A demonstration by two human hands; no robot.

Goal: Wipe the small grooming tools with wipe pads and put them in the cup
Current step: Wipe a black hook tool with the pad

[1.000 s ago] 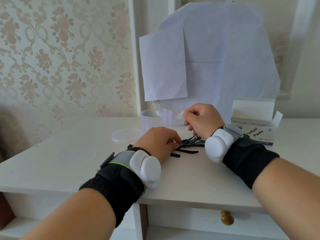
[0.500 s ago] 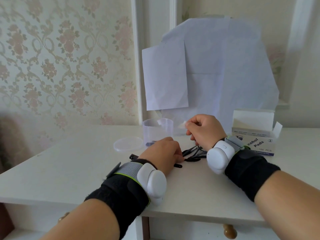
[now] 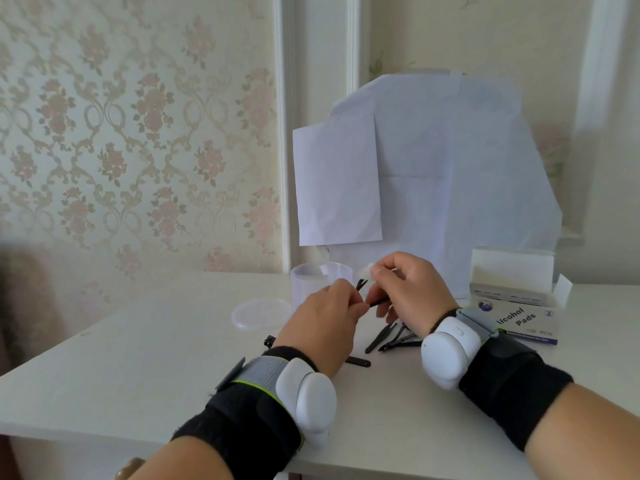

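Nearest the front edge of the white table, two forearms in black wrist wraps carried white sensor pods. The left hand was raised above the middle of the table, its fingers curled and pinching a thin black grooming tool whose forked tip pointed up. The right hand, just beside it, pinched a small white wipe pad at the tool's tip between thumb and fingertips. Below the hands, the other black tools lay in a loose pile on the tabletop. Farther back stood the clear cup, with its round lid lying flat to the left. Toward the right back edge sat an open box of alcohol pads.
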